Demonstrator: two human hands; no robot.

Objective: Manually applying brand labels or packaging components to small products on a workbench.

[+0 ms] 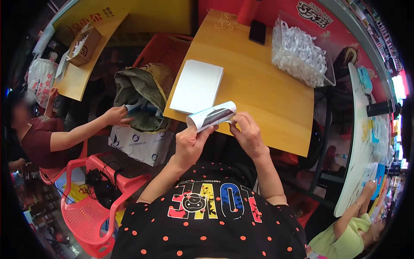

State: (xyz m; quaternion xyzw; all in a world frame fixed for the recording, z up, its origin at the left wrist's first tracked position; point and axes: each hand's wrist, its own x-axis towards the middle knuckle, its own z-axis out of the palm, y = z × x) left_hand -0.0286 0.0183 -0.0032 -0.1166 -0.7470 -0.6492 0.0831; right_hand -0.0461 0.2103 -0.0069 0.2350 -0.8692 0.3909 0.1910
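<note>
Just off the near edge of the wooden table, a rolled sheet of printed paper (212, 115) is held between both hands. It is curled into a tube, white with a dark printed area. My left hand (189, 144) pinches its lower left side with thumb and fingers. At its right end, my right hand (249, 136) has the thumb and forefinger closed on the paper. A stack of white sheets (197, 84) lies on the table right behind the roll. The inside of the tube is mostly hidden.
On the table (250, 82) are a clear bin of white strips (299, 54), a black phone (257, 32), rubber bands (227, 20) and a red cylinder (248, 11). An open sack (144, 97) and red chair (97, 198) stand left. People sit on both sides; one reaches toward the sack.
</note>
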